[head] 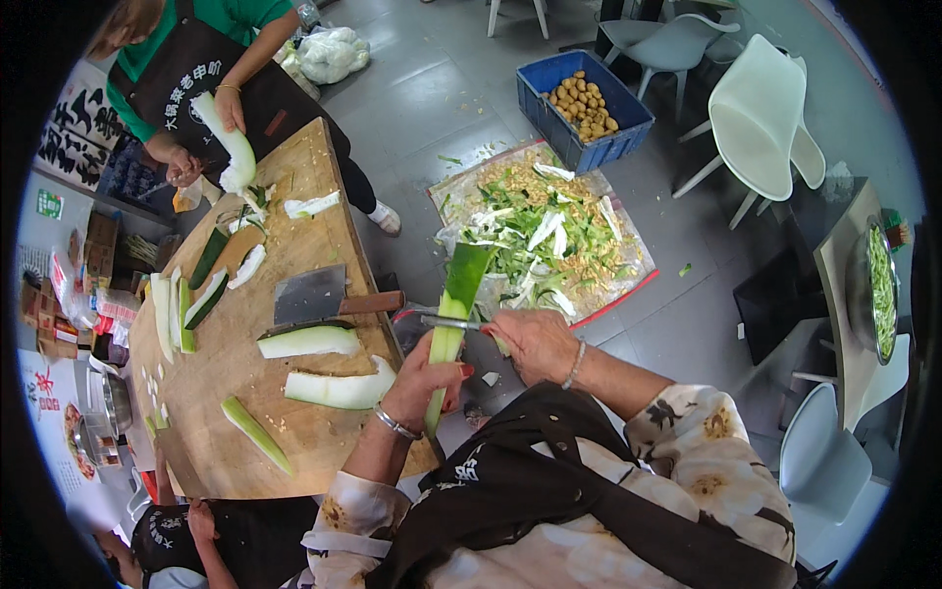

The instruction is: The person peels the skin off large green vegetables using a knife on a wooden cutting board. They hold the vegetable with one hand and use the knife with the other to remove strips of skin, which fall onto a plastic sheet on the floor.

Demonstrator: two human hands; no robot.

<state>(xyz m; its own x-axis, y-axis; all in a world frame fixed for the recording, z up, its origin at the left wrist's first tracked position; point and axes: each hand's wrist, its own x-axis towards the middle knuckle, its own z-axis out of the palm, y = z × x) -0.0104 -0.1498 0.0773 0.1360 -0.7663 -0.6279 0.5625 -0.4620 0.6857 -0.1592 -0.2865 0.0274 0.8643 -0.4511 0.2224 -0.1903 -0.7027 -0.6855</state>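
Note:
My left hand [423, 383] grips a long wedge of winter melon [447, 339], held upright. Dark green rind covers its upper end, and the lower stretch is pale green where it is peeled. In my right hand [533, 344] is a metal peeler [449, 322], its head lying across the wedge where the dark rind ends. A cleaver [313, 294] with a wooden handle rests on the wooden board [243, 383] to the left. Near it lie two thick white-fleshed melon pieces [313, 342] [338, 386] and a peeled pale green strip [256, 434].
Peelings [544, 221] are heaped on a sheet on the floor, beside a blue crate [581, 154] of potatoes. Across the board a co-worker [228, 110] holds a curved melon piece. Another person [213, 537] holds a knife at the board's near-left corner. Chairs [758, 118] stand right.

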